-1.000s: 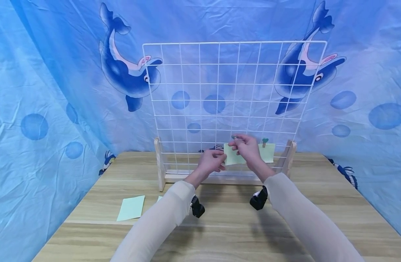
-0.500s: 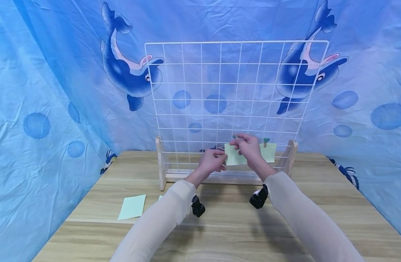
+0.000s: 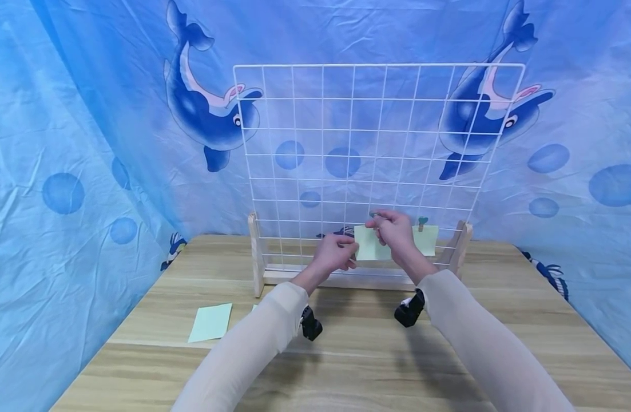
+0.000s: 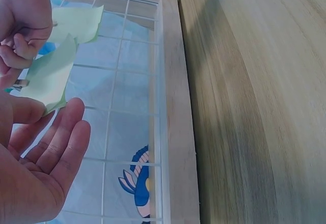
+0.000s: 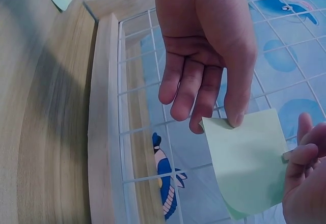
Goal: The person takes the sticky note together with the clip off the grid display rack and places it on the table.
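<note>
A pale green paper sheet [image 3: 368, 245] lies against the lower part of a white wire grid [image 3: 322, 155]. My left hand [image 3: 332, 254] pinches the sheet's left edge between thumb and forefinger. At its top edge, my right hand [image 3: 394, 233] pinches a small clothespin [image 4: 20, 84], mostly covered by the fingers. A bit of green shows above those fingers in the head view. To the right, a second green sheet [image 3: 427, 241] hangs from a wooden clothespin [image 3: 421, 224] with a green heart. The two sheets overlap in the left wrist view.
Wooden feet [image 3: 256, 254] and a wooden base bar [image 3: 341, 280] carry the grid on the wood-grain table [image 3: 356, 366]. Another green sheet [image 3: 210, 322] lies at the table's left; a corner of one more shows beside the left sleeve. A dolphin-print curtain [image 3: 114, 114] hangs behind.
The head view has shifted slightly, so the grid appears a little farther right. Both hands keep their holds on the sheet and the clothespin, with only slight finger movement.
</note>
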Motion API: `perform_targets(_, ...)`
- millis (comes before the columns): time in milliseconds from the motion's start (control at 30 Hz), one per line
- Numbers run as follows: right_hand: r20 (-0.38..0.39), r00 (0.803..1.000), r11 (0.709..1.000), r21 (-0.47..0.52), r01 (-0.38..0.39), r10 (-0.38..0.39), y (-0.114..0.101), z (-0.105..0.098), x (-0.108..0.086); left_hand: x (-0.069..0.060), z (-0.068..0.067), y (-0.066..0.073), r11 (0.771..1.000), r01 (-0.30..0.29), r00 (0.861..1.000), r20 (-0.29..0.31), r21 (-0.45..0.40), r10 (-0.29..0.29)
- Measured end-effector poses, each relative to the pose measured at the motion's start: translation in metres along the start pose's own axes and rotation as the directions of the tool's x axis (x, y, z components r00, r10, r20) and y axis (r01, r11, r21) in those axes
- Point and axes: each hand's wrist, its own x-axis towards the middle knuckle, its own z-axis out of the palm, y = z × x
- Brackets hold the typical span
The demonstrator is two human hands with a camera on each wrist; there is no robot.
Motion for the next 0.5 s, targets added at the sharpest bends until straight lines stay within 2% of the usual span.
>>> perform_targets(200,-0.013,1.000,1.000,0.011,-0.002,0.002,-0.0009,0.0000,-0.0005,-0.0006,-0.0012,-0.0002,1.000,-0.010,1.000,0.006,0.008,0.010)
perform_targets(367,-0.046,0.999,0.998,0.058,0.006,-0.003,-0.0007,0.0012,0.0001,-0.0005,-0.0013,-0.0008,1.000,-0.005,1.000,0.011,0.002,0.005)
perform_targets(500,-0.039,0.999,0.997,0.069,0.018,-0.015,-0.0009,0.0017,0.0009,-0.0007,-0.0018,-0.0016,1.000,0.000,1.000,0.006,-0.002,0.000)
